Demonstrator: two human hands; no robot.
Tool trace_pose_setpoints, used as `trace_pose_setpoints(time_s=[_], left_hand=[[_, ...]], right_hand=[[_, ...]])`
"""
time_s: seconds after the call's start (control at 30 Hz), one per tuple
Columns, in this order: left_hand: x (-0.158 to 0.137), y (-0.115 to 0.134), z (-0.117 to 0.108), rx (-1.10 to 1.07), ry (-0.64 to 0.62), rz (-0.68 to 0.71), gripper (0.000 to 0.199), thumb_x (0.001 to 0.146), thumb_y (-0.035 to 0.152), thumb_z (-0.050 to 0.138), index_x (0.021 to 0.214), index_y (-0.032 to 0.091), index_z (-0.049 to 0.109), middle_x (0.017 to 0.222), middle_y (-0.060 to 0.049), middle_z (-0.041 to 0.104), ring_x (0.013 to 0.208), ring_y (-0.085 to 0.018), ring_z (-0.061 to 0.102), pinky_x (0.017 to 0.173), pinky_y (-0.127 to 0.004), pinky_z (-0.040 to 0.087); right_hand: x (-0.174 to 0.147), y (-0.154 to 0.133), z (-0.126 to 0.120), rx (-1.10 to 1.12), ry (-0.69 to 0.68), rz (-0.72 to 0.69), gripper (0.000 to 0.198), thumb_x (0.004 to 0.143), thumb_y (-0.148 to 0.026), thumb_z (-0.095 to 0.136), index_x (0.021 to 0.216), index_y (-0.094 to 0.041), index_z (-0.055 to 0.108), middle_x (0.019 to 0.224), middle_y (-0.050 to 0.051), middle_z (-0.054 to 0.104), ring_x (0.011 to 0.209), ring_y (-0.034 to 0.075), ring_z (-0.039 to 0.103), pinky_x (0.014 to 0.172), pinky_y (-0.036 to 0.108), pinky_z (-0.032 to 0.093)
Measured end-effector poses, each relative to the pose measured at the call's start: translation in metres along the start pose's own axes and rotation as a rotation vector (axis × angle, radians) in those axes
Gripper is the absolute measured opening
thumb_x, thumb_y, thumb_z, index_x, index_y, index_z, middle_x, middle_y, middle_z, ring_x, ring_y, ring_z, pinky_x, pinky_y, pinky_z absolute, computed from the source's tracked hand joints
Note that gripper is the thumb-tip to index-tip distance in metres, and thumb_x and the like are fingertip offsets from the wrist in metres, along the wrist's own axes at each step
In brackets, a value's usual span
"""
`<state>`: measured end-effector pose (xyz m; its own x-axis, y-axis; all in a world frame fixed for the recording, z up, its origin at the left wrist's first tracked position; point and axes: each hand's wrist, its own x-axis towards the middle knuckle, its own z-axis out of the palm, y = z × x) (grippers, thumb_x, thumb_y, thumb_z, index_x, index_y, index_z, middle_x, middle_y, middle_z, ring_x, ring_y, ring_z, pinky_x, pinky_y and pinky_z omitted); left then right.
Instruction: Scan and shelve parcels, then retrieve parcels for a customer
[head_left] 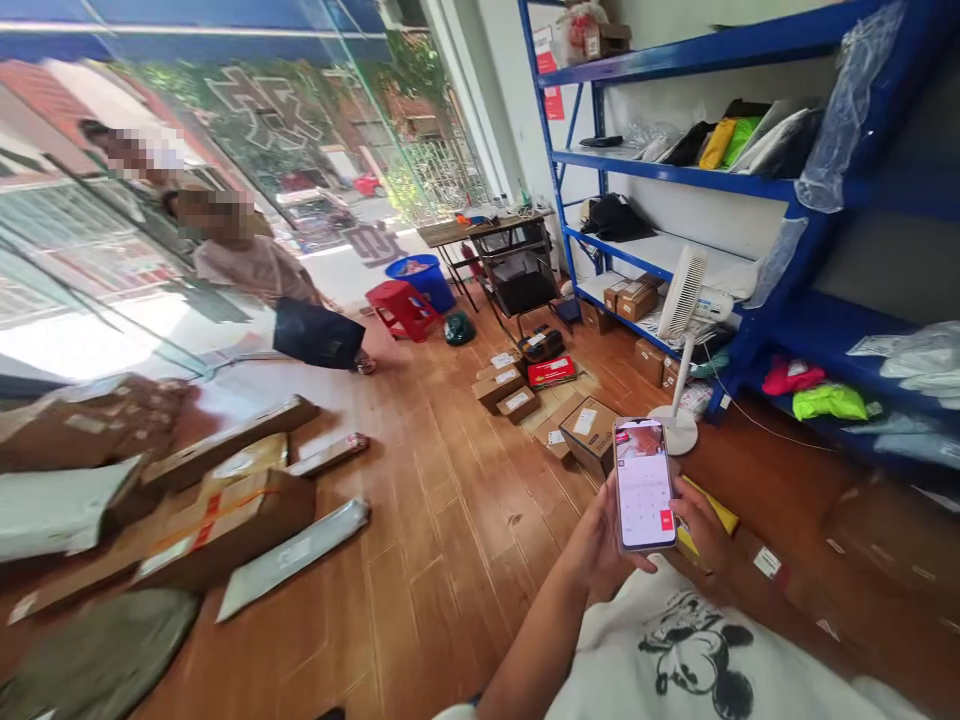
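Note:
A smartphone (642,492) is held upright in front of my chest, its lit screen facing me with a picture at the top, a pale keypad-like grid and a red button at lower right. My left hand (600,545) wraps round its left side and lower back. On the other side my right hand (701,520) grips the right edge, its thumb by the red button. Just beyond the phone sits a cardboard box (589,430) with a white label. A yellow package (709,505) lies partly hidden behind my right hand.
Parcels, including a taped box (225,525), cover the floor at left. A white fan (684,300) stands before blue shelves (675,175). Further back are a red stool (401,308), a blue bin (424,280) and a desk (487,230). Two people (247,265) are by the glass front.

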<state>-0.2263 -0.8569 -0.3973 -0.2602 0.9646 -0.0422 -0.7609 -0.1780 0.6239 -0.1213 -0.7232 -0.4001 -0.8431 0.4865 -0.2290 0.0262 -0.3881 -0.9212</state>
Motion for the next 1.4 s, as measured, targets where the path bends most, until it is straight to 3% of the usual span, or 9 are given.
trace_pose_setpoints(time_s=[0.13,0.3,0.47,0.63,0.83,1.1,1.17,1.27,1.4], left_hand=[[0.003,-0.007,-0.007,-0.011,-0.026,-0.019,0.081,0.092,0.061,0.054,0.159,0.043,0.014,0.152,-0.015,0.049,0.107,-0.035,0.069,0.060,-0.036,0.062],[0.001,-0.008,-0.004,0.115,-0.066,-0.106,0.081,0.093,0.062,0.053,0.160,0.041,0.013,0.147,-0.016,0.053,0.112,-0.036,0.067,0.060,-0.034,0.063],[0.003,-0.012,0.001,0.126,-0.064,-0.132,0.081,0.090,0.064,0.056,0.158,0.045,0.017,0.161,-0.013,0.035,0.122,-0.041,0.059,0.059,-0.035,0.064],[0.008,-0.014,0.004,0.054,-0.062,-0.164,0.081,0.091,0.065,0.053,0.159,0.045,0.014,0.156,-0.014,0.043,0.118,-0.039,0.063,0.060,-0.035,0.064],[0.015,-0.011,0.007,0.036,-0.053,-0.159,0.081,0.090,0.065,0.054,0.159,0.046,0.015,0.151,-0.015,0.049,0.108,-0.036,0.069,0.059,-0.035,0.064],[0.019,-0.012,0.006,0.052,-0.036,-0.159,0.084,0.089,0.065,0.056,0.159,0.045,0.013,0.157,-0.013,0.042,0.114,-0.039,0.065,0.061,-0.037,0.065],[0.020,-0.010,0.008,0.048,-0.010,-0.158,0.085,0.089,0.065,0.056,0.159,0.046,0.012,0.161,-0.011,0.036,0.118,-0.039,0.063,0.060,-0.036,0.065],[0.021,-0.009,0.011,0.037,0.003,-0.160,0.088,0.088,0.065,0.059,0.159,0.046,0.010,0.162,-0.011,0.034,0.122,-0.040,0.060,0.058,-0.032,0.064],[0.020,-0.009,0.011,0.042,0.011,-0.138,0.084,0.088,0.062,0.060,0.158,0.047,0.016,0.163,-0.011,0.032,0.121,-0.039,0.060,0.059,-0.033,0.064]], right_hand=[[-0.005,-0.006,0.000,0.037,-0.055,-0.065,0.021,0.072,-0.035,0.064,0.086,-0.022,0.071,0.079,0.002,0.074,0.072,0.022,0.066,0.068,0.031,0.053],[0.003,-0.007,0.000,0.100,0.035,-0.088,0.034,0.069,-0.047,0.077,0.090,-0.021,0.070,0.070,0.001,0.072,0.059,0.019,0.061,0.057,0.029,0.048],[0.008,-0.013,-0.005,0.120,0.136,-0.105,0.046,0.074,-0.067,0.071,0.085,-0.022,0.068,0.072,0.003,0.072,0.069,0.023,0.065,0.065,0.033,0.052],[-0.002,-0.013,-0.015,0.088,0.068,-0.125,0.024,0.076,-0.040,0.069,0.092,-0.023,0.068,0.080,0.004,0.075,0.068,0.022,0.065,0.063,0.032,0.051],[-0.011,-0.009,-0.025,0.030,-0.143,-0.134,0.032,0.071,-0.021,0.056,0.100,-0.022,0.069,0.088,0.003,0.076,0.075,0.022,0.067,0.071,0.034,0.052],[-0.010,-0.002,-0.030,-0.071,-0.124,-0.200,0.039,0.087,-0.035,0.051,0.122,-0.022,0.063,0.104,0.008,0.075,0.096,0.028,0.068,0.081,0.039,0.055],[-0.011,0.002,-0.030,-0.161,-0.070,-0.289,0.049,0.095,-0.045,0.047,0.137,-0.022,0.052,0.123,0.012,0.069,0.111,0.030,0.065,0.092,0.043,0.053],[-0.013,0.009,-0.031,-0.415,0.051,-0.555,0.068,0.098,-0.059,0.042,0.154,-0.023,0.030,0.153,0.016,0.043,0.137,0.035,0.045,0.111,0.051,0.040],[-0.012,0.009,-0.034,-0.745,0.060,-0.832,0.066,0.100,-0.064,0.031,0.155,-0.028,0.031,0.163,0.013,0.017,0.147,0.040,0.026,0.116,0.062,0.025]])
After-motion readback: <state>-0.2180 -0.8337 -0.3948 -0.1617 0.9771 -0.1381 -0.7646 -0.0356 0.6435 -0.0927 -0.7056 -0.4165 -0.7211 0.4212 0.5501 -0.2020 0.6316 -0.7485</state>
